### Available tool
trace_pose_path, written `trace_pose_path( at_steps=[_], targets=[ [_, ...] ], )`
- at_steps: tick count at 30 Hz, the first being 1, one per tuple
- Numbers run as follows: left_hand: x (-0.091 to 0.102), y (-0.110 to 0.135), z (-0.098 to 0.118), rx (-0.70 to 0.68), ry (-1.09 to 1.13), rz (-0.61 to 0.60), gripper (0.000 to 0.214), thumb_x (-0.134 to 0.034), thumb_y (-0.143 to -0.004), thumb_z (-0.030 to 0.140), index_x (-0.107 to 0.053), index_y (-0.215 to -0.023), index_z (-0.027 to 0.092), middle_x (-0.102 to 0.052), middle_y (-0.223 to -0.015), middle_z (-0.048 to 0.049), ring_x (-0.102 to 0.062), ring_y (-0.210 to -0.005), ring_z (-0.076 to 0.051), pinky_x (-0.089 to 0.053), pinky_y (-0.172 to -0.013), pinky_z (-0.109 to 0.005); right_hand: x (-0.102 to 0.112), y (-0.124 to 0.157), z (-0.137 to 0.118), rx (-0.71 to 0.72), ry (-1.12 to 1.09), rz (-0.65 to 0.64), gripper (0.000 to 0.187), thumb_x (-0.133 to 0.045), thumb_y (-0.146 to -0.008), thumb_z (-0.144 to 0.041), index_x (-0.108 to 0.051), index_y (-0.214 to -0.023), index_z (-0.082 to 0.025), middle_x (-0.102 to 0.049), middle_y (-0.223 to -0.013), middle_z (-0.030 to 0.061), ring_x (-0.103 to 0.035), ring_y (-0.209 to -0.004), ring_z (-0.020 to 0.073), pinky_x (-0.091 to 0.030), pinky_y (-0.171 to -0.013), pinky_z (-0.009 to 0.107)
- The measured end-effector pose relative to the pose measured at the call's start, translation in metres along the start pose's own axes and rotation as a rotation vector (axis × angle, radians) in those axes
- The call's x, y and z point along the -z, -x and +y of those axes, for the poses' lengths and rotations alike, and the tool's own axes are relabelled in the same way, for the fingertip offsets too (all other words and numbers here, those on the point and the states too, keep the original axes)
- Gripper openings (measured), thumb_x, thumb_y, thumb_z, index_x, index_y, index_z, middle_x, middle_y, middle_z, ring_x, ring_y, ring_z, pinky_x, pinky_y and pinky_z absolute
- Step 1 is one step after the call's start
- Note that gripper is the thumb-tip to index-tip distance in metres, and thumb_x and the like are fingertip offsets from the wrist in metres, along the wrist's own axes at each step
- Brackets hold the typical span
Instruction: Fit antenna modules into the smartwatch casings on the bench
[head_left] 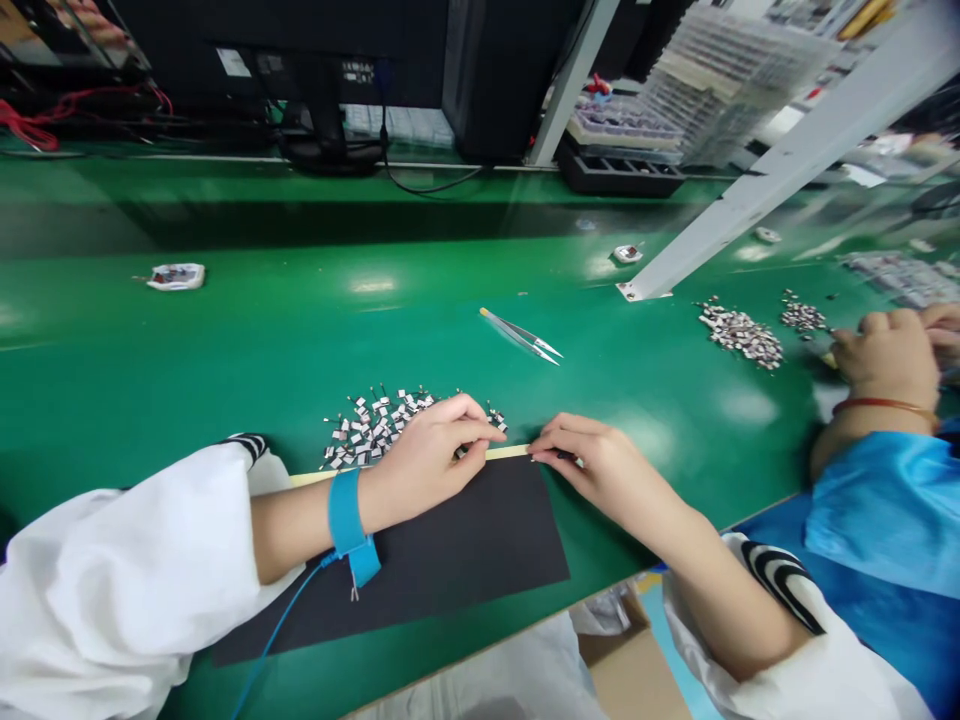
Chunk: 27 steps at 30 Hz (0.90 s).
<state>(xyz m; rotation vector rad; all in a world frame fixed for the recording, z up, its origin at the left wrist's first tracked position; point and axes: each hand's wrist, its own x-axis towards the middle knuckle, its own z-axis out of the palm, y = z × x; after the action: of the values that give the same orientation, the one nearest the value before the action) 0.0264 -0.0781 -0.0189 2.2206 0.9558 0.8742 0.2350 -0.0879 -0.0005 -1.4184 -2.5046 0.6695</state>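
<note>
Narrow pinch in both hands: the left hand (424, 465) and right hand (604, 470) each appeared closed on a pale strip (506, 452), with the fingertips almost meeting near lower centre of the frame. Material was not settled; thin card or tape seemed likeliest.

Strip lay along the upper edge of a black mat (397, 570), its long axis running nearly left to right and rising slightly toward the right. Its left part passed beneath the left hand and stayed visible out toward the left wrist. Its right end went under the right fingers, where a small dark item (564, 456) could not be identified.

Strip judged light, thin and prone to flexing; a hold by its long edges, close to the mat, seemed safest.

Pile of small leaded parts (373, 428) sat just above the left hand. Tweezers (521, 335) lay farther up on the green bench (225, 320). Blue wrist strap (346, 512) circled the left wrist. A co-worker's hand (889, 355) worked at right of frame, beside a second pile (739, 335).
</note>
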Motion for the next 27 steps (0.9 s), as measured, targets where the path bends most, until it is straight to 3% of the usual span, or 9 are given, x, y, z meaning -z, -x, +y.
trace_pose_path(
  at_steps=[8, 14, 21, 27],
  targets=[
    [-0.001, 0.001, 0.0, -0.029, 0.0, 0.017, 0.018, -0.049, -0.078, 0.013, -0.063, -0.089, 0.015, -0.055, -0.084, -0.0037, -0.053, -0.074, -0.011, -0.043, -0.068, -0.022, 0.007, 0.0, -0.009, -0.07, -0.116, 0.02, 0.01, -0.047, -0.08, -0.017, -0.056, -0.075, -0.017, -0.055, -0.075, 0.001, -0.05, -0.067, 0.0106, -0.039, -0.06, 0.023],
    [0.0, -0.001, 0.002, -0.054, 0.076, 0.032, 0.012, -0.059, -0.076, 0.023, -0.064, -0.085, 0.017, -0.055, -0.08, -0.0019, -0.053, -0.073, -0.01, -0.044, -0.067, -0.02, 0.004, -0.004, -0.036, -0.067, -0.393, 0.185, 0.008, -0.051, -0.078, -0.021, -0.058, -0.073, -0.018, -0.054, -0.07, -0.0001, -0.046, -0.062, 0.0086, -0.036, -0.055, 0.021],
    [0.004, 0.001, 0.005, -0.107, 0.08, 0.156, 0.02, -0.049, -0.08, 0.01, -0.061, -0.095, 0.016, -0.057, -0.084, -0.0032, -0.054, -0.075, -0.009, -0.044, -0.065, -0.018, -0.021, -0.009, -0.044, -0.269, -0.858, 0.486, 0.01, -0.061, -0.069, -0.028, -0.06, -0.068, -0.018, -0.057, -0.063, 0.0005, -0.05, -0.062, 0.0106, -0.037, -0.05, 0.02],
    [0.004, 0.003, 0.009, -0.154, 0.044, 0.276, 0.017, -0.053, -0.077, 0.01, -0.059, -0.093, 0.014, -0.06, -0.077, -0.0023, -0.055, -0.069, -0.007, -0.045, -0.063, -0.015, -0.026, -0.012, -0.049, -0.218, -1.059, 0.535, 0.005, -0.063, -0.067, -0.023, -0.061, -0.066, -0.019, -0.059, -0.071, 0.0021, -0.054, -0.073, 0.0132, -0.044, -0.064, 0.025]
  ],
)
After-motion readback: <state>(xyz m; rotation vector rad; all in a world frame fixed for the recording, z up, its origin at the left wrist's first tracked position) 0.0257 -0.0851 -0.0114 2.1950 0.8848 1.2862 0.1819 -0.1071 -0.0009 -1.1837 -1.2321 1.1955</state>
